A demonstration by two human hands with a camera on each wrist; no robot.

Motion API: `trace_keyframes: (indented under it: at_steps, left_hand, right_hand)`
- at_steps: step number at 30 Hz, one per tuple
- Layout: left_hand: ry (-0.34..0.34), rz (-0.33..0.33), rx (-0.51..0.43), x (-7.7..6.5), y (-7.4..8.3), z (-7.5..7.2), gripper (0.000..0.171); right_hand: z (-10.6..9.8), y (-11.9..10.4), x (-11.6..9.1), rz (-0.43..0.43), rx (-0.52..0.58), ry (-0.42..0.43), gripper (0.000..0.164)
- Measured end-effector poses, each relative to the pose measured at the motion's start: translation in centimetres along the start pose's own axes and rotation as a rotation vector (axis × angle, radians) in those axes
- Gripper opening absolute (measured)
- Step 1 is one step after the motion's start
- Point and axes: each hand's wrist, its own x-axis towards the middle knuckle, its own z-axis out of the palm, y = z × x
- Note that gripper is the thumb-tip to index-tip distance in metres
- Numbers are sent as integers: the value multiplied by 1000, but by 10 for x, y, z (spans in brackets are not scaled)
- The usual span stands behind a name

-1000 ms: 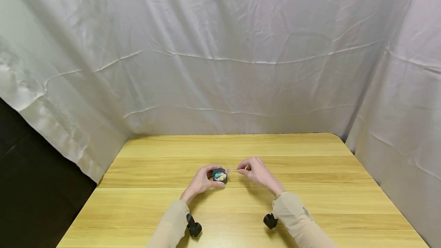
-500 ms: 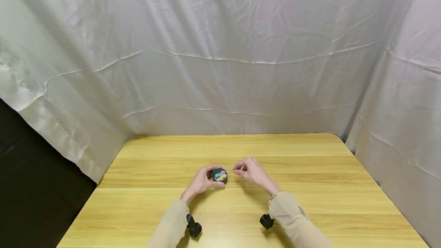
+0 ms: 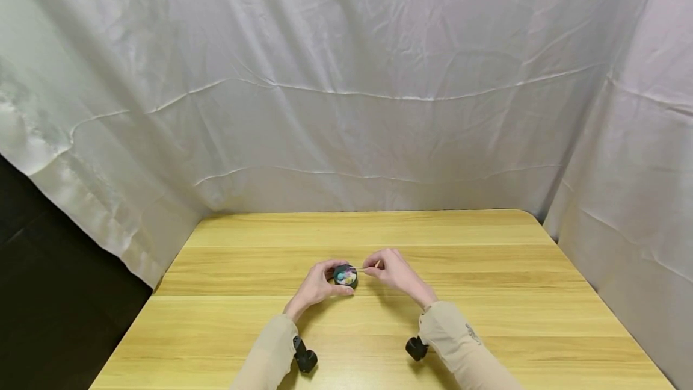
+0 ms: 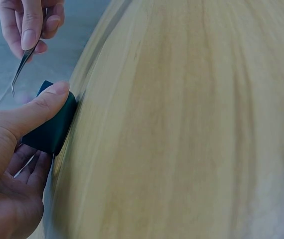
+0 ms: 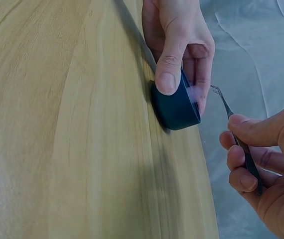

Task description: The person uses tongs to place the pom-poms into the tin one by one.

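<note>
On the table, my left hand (image 3: 315, 283) grips a small dark teal round dish (image 5: 176, 108), thumb on one side and fingers on the other. Small soft-looking balls lie in it: a teal ball (image 3: 341, 276), pale and yellow ones, and a purple ball (image 5: 195, 93) close to the rim. My right hand (image 3: 399, 274) pinches bent-tip metal tweezers (image 5: 241, 144) between thumb and fingers. Their tips reach over the dish in the head view. In the right wrist view the tips stand slightly apart, with nothing between them.
The wood-grain table (image 3: 260, 233) extends around both hands. Pale curtains (image 3: 352, 107) hang behind it and at the sides. Black wrist cameras, one at the left sleeve (image 3: 306, 360) and one at the right (image 3: 417, 348), stick out low over the table.
My right hand has moved left, carrying the purple ball in the tweezers from the dish's right edge to inside it. The tips have since come off the ball. My left hand stays put.
</note>
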Motion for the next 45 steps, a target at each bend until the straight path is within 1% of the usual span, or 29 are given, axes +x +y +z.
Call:
trace_keyframes:
  at_steps: [4,8,10,14,17,22,25,31,32,36,39,43,45]
  left_hand:
    - [-4,16,12,-5,10,-1,58]
    - [-6,5,2,-6,10,0,58]
    - [-11,-3,-13,-5,10,0,58]
    - [-17,-10,-12,-5,10,-1,58]
    - [-13,-9,-11,-6,11,-2,58]
    - [-17,1,-17,-8,11,-2,59]
    - [-20,6,-20,-8,10,-1,60]
    - [-13,13,0,-9,11,-1,63]
    - [-14,13,6,-8,10,0,64]
    - [-13,15,38,-1,-10,2,70]
    - [-26,18,60,4,-24,1,77]
    - [-58,28,51,5,-24,-8,83]
    - [-65,25,38,5,-23,-16,85]
  right_hand:
    - [1,1,-1,4,7,2,12]
    - [-2,6,-5,27,19,12,13]
    - [-5,13,-9,33,16,30,13]
    - [-12,31,-21,58,9,76,10]
    - [-17,46,-30,102,-2,95,8]
    - [-23,65,-40,171,-68,97,6]
    - [-25,72,-43,177,-102,97,6]
    - [-27,75,-46,184,-131,92,8]
    - [-27,75,-46,189,-137,91,9]
    - [-27,75,-46,202,-159,90,11]
    - [-27,74,-46,204,-174,94,11]
    - [-28,73,-46,207,-171,84,8]
    - [-31,73,-47,200,-171,88,2]
